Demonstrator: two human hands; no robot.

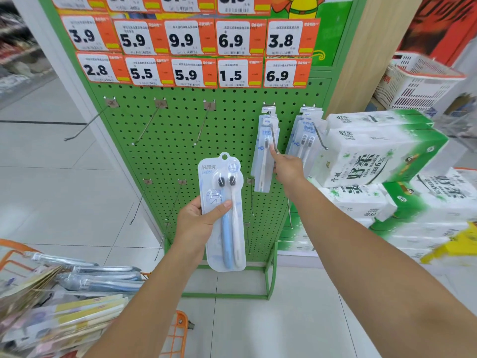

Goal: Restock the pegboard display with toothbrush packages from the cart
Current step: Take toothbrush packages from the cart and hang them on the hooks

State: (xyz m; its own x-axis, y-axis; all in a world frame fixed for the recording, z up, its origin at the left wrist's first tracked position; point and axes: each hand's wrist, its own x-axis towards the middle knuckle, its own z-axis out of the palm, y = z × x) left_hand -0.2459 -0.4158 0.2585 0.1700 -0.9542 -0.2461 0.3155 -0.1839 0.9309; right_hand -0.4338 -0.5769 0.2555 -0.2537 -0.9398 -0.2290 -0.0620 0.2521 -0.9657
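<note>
Hanging step. Left hand (198, 220) grips a clear blister toothbrush package (224, 213) holding blue and white brushes, at 6 o'clock below the green perforated pegboard (180, 140). Right hand (287, 167), forefinger extended, touches a stocked metal hook (274, 139) at 3 o'clock. Next, probably: thread the package's hang-hole onto a peg.

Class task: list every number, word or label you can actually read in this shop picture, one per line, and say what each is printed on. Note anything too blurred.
Middle row of price tags: "3.9", "5.9", "9.9", "6.9", "3.8"
Lower row of price tags: "2.8", "5.5", "5.9", "1.5", "6.9"
Top row of tags: cut off, only partly readable
Tissue pack: "2500"
Held toothbrush package: Chinese characters, too blurred
Small print and barcodes: unreadable
</note>
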